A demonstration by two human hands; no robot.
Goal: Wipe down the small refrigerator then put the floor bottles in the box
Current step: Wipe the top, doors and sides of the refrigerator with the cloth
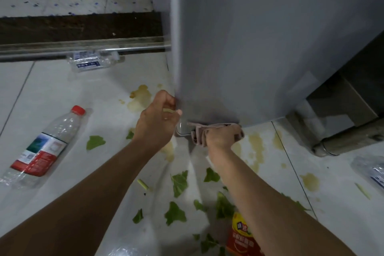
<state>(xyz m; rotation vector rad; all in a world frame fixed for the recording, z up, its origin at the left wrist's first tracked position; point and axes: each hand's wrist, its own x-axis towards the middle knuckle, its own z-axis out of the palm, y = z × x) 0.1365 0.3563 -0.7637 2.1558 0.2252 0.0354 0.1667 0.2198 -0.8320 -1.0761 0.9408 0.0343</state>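
Torn green leaves [175,213] and yellowish stains [140,97] litter the pale tiled floor [62,93].

We see the right hand [221,136] gripping a pink cloth [199,133] at the refrigerator [239,48] base; the left hand [158,119] grasps its corner. A red-capped bottle [41,149] lies at nine o'clock.

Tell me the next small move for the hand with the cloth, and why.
Probably slide the pink cloth sideways along the refrigerator door's bottom edge: the right hand grips it there, at the lowest strip, while the left hand steadies the door's corner.
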